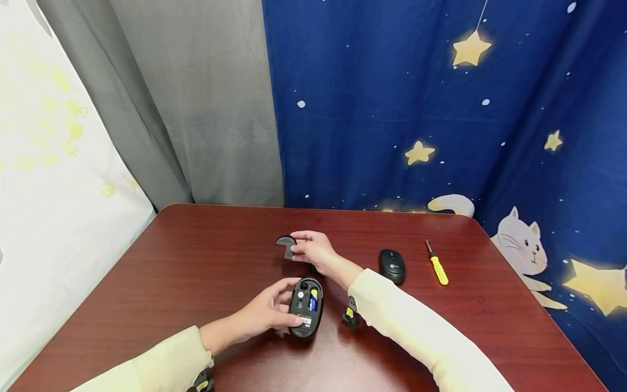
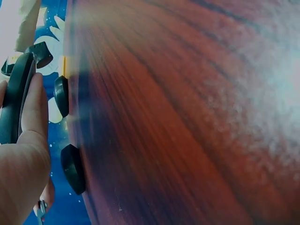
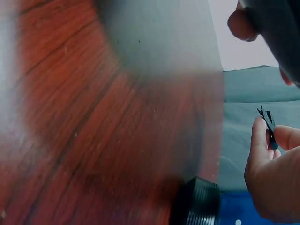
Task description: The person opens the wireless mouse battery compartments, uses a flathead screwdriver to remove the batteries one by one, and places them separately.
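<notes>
Black mouse (image 1: pixel 303 312), lower centre of the frame, long axis running up-frame; the left hand (image 1: pixel 269 309), nearer, grips its left edge, and above it the right hand (image 1: pixel 315 250) pinches a cover (image 1: pixel 287 245); a second mouse (image 1: pixel 392 266) lies centre right

Lower centre: your mouse (image 1: pixel 298 309) black, its battery (image 1: pixel 313 299) blue and yellow, your cover (image 1: pixel 288 249) dark grey. Your sleeves (image 1: pixel 406 318) cream. Tabletop (image 1: pixel 215 250) reddish-brown, dark-grained. Right: screwdriver handle (image 1: pixel 439 270) yellow. Upper right: curtain (image 1: pixel 362 109) navy, yellow-starred, white-dotted.
</notes>
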### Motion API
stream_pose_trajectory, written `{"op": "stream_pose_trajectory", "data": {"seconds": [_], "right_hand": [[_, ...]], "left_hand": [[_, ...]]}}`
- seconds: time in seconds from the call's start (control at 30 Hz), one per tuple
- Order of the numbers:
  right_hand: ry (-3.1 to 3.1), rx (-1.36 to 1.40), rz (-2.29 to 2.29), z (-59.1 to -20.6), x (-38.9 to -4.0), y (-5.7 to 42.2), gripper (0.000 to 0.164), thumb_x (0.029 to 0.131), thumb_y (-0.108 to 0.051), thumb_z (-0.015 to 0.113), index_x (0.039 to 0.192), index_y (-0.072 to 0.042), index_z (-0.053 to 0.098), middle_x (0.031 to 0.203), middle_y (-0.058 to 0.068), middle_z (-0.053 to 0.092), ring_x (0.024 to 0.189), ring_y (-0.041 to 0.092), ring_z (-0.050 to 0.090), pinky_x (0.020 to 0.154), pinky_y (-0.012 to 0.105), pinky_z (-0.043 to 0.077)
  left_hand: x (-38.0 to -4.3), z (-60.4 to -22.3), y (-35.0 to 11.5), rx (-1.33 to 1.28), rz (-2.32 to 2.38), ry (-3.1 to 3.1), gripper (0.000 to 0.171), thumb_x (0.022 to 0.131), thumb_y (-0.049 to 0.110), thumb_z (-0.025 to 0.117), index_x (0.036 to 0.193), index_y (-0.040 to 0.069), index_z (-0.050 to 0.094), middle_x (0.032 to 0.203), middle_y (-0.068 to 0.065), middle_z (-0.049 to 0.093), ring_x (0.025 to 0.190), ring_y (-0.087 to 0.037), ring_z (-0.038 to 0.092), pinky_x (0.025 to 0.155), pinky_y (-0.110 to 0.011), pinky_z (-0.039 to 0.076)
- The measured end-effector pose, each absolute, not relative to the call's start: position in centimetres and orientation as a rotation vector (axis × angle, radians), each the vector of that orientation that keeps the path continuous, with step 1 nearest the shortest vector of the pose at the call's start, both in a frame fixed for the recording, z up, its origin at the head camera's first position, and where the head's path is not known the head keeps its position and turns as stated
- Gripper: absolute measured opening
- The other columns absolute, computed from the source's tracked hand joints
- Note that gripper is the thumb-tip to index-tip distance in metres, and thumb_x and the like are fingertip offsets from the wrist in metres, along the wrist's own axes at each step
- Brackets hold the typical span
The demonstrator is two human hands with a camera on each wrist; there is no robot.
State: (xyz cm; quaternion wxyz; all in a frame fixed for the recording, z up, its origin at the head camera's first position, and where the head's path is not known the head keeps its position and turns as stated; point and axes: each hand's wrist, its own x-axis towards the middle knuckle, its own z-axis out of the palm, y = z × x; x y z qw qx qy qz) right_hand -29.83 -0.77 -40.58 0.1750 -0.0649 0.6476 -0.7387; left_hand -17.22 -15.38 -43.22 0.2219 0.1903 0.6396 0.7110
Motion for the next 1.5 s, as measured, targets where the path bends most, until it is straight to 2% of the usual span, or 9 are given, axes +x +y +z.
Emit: {"op": "stream_pose_trajectory", "data": {"seconds": [0.2,0.4,0.8,1.1,1.5], "right_hand": [[1.898,-0.153,-2.067,-41.4,-30.3,-2.0,0.04,0.085,0.016,0.059,0.124,0.008,0.059,0.094,0.01,0.06,0.07,0.014,0.063,0.072,0.035,0.058],[1.919,-0.124,-2.039,-42.0,-30.3,-3.4,0.041,0.082,0.018,0.061,0.121,0.006,0.062,0.098,0.011,0.059,0.07,0.016,0.064,0.07,0.035,0.058],[1.956,-0.122,-2.007,-43.2,-30.4,-5.0,0.042,0.081,0.021,0.06,0.121,0.009,0.06,0.091,0.012,0.06,0.064,0.015,0.061,0.069,0.035,0.058],[2.003,-0.116,-1.966,-43.8,-30.4,-5.7,0.038,0.081,0.02,0.062,0.118,0.009,0.061,0.09,0.014,0.06,0.067,0.018,0.063,0.067,0.032,0.058],[2.136,-0.089,-1.905,-44.6,-30.5,-5.6,0.037,0.081,0.017,0.066,0.116,0.007,0.063,0.093,0.013,0.061,0.069,0.016,0.065,0.066,0.028,0.057]], "left_hand": [[-17.1,-43.5,-15.6,0.528,1.987,1.728,0.077,0.081,-0.006,0.072,0.144,-0.003,0.028,0.121,-0.022,0.059,0.097,-0.031,0.066,0.067,-0.039,0.058],[-17.0,-43.7,-16.1,0.519,2.0,1.72,0.079,0.081,-0.005,0.072,0.145,-0.004,0.026,0.121,-0.022,0.059,0.096,-0.031,0.066,0.065,-0.036,0.058],[-16.7,-44.2,-16.7,0.498,2.008,1.707,0.08,0.082,-0.004,0.072,0.145,-0.004,0.024,0.121,-0.022,0.059,0.096,-0.031,0.066,0.066,-0.039,0.058],[-16.6,-44.2,-16.9,0.495,2.015,1.704,0.081,0.081,-0.005,0.072,0.145,-0.005,0.023,0.121,-0.022,0.059,0.095,-0.031,0.067,0.066,-0.041,0.058],[-16.6,-44.2,-16.9,0.497,2.018,1.692,0.081,0.081,-0.005,0.072,0.145,-0.004,0.023,0.121,-0.022,0.058,0.095,-0.031,0.067,0.066,-0.041,0.058]]}}
